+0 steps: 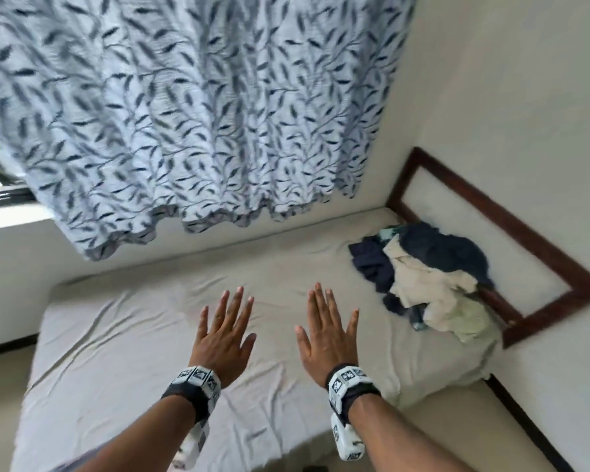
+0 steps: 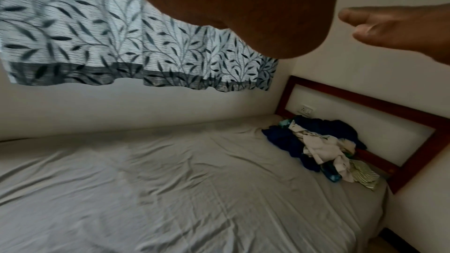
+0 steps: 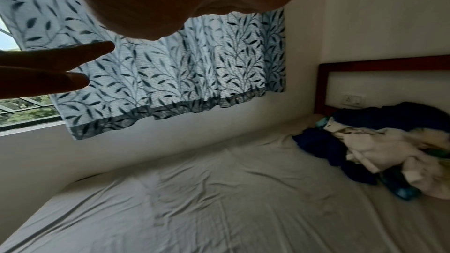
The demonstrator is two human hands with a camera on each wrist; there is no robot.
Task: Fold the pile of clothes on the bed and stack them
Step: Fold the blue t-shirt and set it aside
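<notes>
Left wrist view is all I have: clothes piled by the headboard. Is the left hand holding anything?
Observer: No; head view shows the left hand flat, fingers spread, over the sheet.
Operator: The right hand?
Observer: Equally flat and empty, well short of the pile of clothes.
Operator: Behind the curtain?
Observer: Right wrist view shows a grilled window with greenery outside.
</notes>
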